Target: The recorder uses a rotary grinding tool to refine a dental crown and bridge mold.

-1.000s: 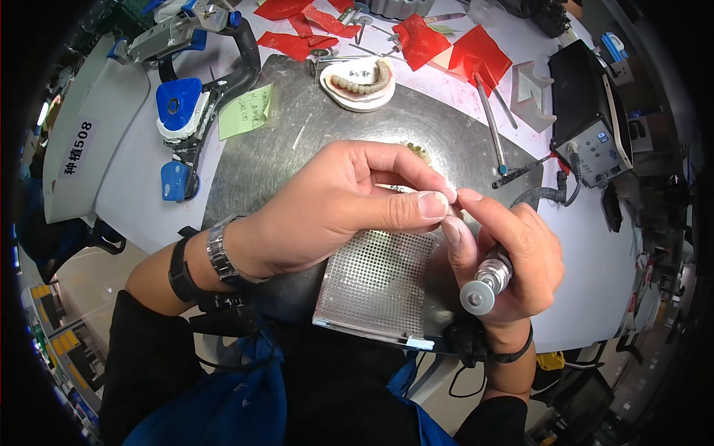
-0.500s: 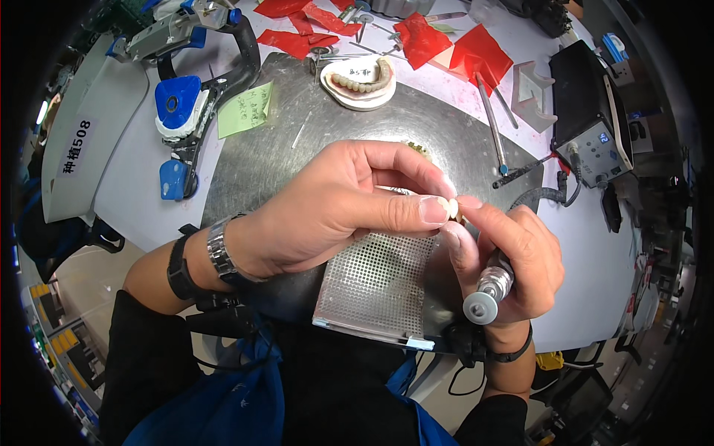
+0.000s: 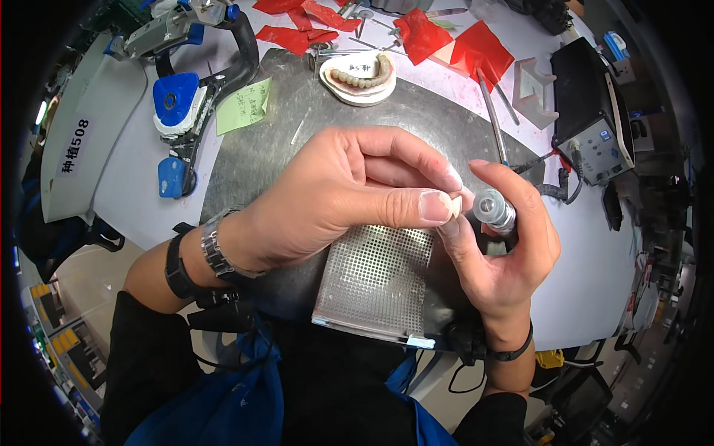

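Note:
Pinched between the thumb and fingertips of my left hand (image 3: 349, 197) is a small ivory tooth-like piece, apparently a dental crown (image 3: 456, 207). My right hand (image 3: 520, 260) grips a metallic rotary handpiece (image 3: 497, 212), its round pale end tilted up just right of the crown. The right thumb tip meets the crown's lower side, while the right index finger is raised and curved beyond the handpiece. Fingers cover part of the crown and most of the handpiece. Under my hands lies a perforated metal grille (image 3: 375, 286).
A plaster model (image 3: 357, 94) bearing a row of teeth stands behind my hands on a metal sheet (image 3: 286, 93). A blue-and-grey articulator (image 3: 175, 108) and a green note (image 3: 244, 110) are left. Red wax sheets (image 3: 482, 53) and metal tools lie far; a control box (image 3: 595, 141) stands right.
The handpiece has swung up from below my right palm to beside the crown. My right index finger has lifted off the crown. The left hand keeps its pinch with little movement.

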A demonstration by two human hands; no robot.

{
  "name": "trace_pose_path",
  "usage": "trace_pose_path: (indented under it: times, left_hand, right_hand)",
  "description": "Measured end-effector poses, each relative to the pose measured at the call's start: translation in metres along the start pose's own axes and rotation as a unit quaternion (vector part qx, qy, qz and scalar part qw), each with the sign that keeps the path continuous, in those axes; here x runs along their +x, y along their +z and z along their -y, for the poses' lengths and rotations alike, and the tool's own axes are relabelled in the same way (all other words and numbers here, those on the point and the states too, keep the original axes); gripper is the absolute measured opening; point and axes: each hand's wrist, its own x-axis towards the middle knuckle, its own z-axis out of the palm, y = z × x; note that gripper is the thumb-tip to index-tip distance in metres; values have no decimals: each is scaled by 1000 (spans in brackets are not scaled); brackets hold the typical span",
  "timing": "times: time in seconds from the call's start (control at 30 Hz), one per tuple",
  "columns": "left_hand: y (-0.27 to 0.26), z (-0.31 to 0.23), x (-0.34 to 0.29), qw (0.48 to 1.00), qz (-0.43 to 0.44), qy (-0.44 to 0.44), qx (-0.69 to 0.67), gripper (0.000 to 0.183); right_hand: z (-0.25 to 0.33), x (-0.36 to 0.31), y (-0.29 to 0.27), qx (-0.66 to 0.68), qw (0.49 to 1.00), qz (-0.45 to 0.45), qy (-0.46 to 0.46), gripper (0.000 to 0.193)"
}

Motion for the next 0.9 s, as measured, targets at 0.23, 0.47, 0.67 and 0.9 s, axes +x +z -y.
trace_pose_path:
  times: [0.23, 0.47, 0.67, 0.9]
  left_hand:
    - [-2, 1, 0, 1000, -6, 11, 15, 20]
    - [-3, 2, 0, 999, -6, 22, 30, 17]
    - [-4, 3, 1, 998, -8, 20, 51, 16]
    - [-4, 2, 1, 997, -7, 25, 70, 17]
  right_hand:
    - [-5, 1, 5, 0, 999, -14, -38, 38]
    - [2, -1, -6, -7, 997, 73, 32, 33]
    - [2, -1, -6, -16, 996, 88, 16, 34]
    - [4, 1, -6, -12, 996, 86, 25, 37]
